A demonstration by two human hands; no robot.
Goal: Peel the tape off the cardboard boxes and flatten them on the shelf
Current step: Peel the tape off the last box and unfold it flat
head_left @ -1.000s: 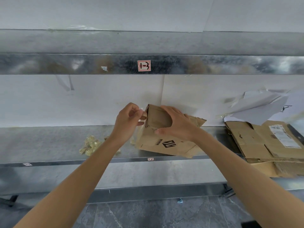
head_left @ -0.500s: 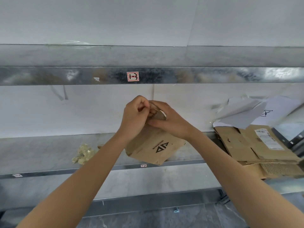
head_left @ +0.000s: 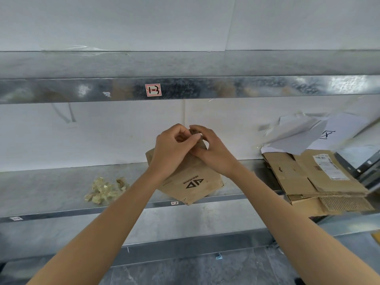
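The person stands close against the metal shelf (head_left: 51,186) with both hands raised and bunched together at the top corner of a small cardboard box (head_left: 191,182). The left hand (head_left: 174,145) has its fingers (head_left: 185,140) curled tight, thumb against fingertips, pinching something at that corner. I take it for a tape end, though the tape itself is too small to make out. The right hand (head_left: 213,155) has its fingers (head_left: 202,131) wrapped round the same corner from the other side, seemingly to brace the box against the pull.

The box hangs below the fingers, tilted corner-down, with its printed triangle logo facing out. Its lowest corner reaches the shelf's front lip; whether it rests there I cannot tell. It looks partly squashed, not yet flat.

Down and well to the left of the fingers lies a crumpled wad of peeled tape (head_left: 102,190). Off to their right is a stack of flattened cardboard (head_left: 308,177), one piece bearing a shipping label, with loose white paper sheets (head_left: 298,136) leaning on the wall behind it. Above the fingers, the upper shelf beam carries a red-bordered label (head_left: 153,90). The wall is white panelling, and a blue scrap (head_left: 218,257) lies on the grey stone floor (head_left: 185,272) below.
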